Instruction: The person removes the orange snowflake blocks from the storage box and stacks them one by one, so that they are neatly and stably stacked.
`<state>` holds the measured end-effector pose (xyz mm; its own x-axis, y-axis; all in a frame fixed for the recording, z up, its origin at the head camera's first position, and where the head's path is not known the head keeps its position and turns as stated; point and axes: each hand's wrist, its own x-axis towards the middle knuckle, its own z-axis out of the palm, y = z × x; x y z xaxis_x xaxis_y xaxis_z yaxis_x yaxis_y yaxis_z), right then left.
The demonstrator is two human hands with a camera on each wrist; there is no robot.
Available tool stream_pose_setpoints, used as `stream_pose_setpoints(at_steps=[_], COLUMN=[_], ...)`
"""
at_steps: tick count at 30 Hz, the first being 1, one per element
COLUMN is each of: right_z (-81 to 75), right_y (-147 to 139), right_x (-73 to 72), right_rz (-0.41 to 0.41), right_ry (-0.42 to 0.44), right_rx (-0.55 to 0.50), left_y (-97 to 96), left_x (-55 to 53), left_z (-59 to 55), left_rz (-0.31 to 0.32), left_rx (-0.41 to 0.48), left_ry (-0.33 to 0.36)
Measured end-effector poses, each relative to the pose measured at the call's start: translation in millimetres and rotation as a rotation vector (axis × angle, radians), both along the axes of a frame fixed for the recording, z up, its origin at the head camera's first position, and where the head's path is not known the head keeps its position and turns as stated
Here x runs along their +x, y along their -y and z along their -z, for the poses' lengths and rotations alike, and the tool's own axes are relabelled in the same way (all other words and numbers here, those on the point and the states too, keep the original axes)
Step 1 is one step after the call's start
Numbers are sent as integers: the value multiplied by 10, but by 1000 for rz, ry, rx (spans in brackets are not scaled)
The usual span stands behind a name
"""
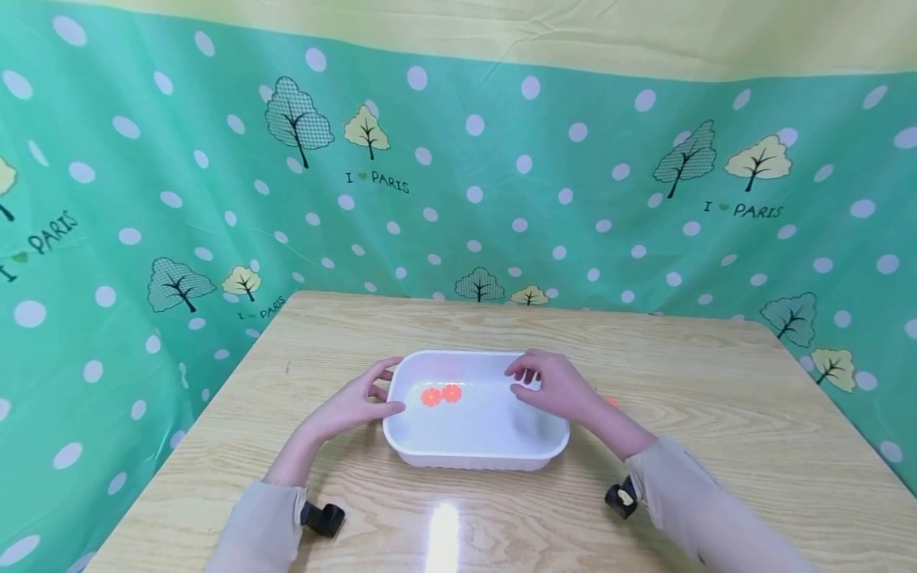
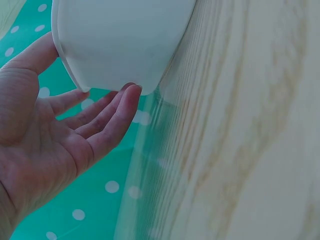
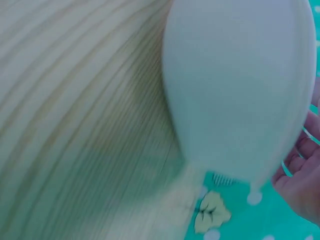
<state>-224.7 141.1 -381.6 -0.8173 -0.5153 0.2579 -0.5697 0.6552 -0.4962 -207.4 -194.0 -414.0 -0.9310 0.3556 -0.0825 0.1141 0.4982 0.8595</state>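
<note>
A white plastic basin (image 1: pixel 469 460) sits on the table with two orange flower-shaped pieces (image 1: pixel 441 395) lying inside, toward its left end. My left hand (image 1: pixel 358 398) holds the basin's left end, thumb over the rim and the other fingers along the outside. In the left wrist view those fingers (image 2: pixel 117 117) reach round the outer wall. Over the basin's right end hovers my right hand (image 1: pixel 555 386), its fingers loosely bent above the inside with nothing seen between them. The right wrist view shows mostly the basin's outer wall (image 3: pixel 235 90), with part of the hand beyond the rim.
An orange thing (image 1: pixel 611 402) lies right of the basin, mostly hidden behind the right forearm. Wood-grain tabletop (image 1: pixel 716 382) surrounds the basin. A green dotted cloth (image 1: pixel 501 199) with printed trees hangs behind the table and along its left side.
</note>
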Motion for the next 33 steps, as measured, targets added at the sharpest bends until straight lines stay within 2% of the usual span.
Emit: stream_pose_setpoints(at_steps=[10, 18, 21, 28, 33], right_z=[14, 170, 238, 354, 380], right_y=[437, 627, 677, 746, 785], right_x=[-63, -118, -143, -149, -154], right_rz=[-87, -124, -118, -163, -124], right_ry=[96, 165, 160, 121, 109], right_rx=[144, 169, 200, 208, 267], left_y=[0, -10, -14, -25, -8], left_x=[15, 19, 21, 26, 20], left_z=[19, -12, -23, -30, -25], left_rz=[-2, -1, -6, 7, -1], left_rx=[14, 12, 12, 8, 12], left_ry=[6, 9, 3, -7, -4])
